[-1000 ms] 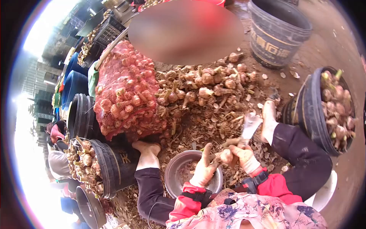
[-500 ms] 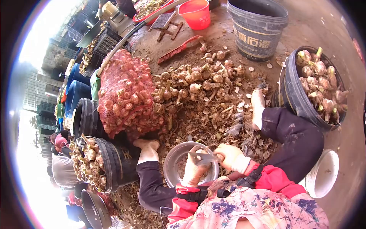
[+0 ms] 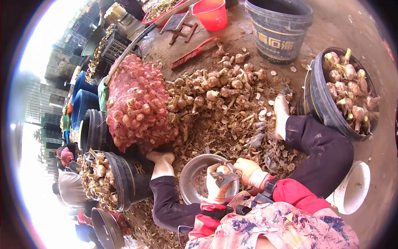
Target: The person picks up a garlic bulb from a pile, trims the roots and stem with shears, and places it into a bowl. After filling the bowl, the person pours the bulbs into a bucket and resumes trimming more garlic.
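Observation:
My left hand [image 3: 215,189], in a pale glove, is closed around a garlic bulb [image 3: 224,169] above the metal basin [image 3: 191,166]. A grey metal blade [image 3: 226,179] lies across the front of that hand, close against the bulb. Just to the right, my right hand [image 3: 251,171], gloved too, is closed at the blade's right end; its grip hides the handle. Small pale scraps lie in the basin between my legs. Ahead of it spreads a heap of garlic bulbs [image 3: 211,85] with dry stalks and peelings.
A red net sack of garlic [image 3: 137,103] stands ahead left. Buckets of garlic flank me, one at left [image 3: 132,178] and one at right [image 3: 321,99]. Farther off are a black bucket [image 3: 277,37], a red bucket [image 3: 210,16] and a red brush [image 3: 195,54]. A white bucket [image 3: 352,189] lies by my right knee.
The blade has turned and dropped slightly at my left hand, and more of the bulb's pale side shows. Both hands remain close together over the basin.

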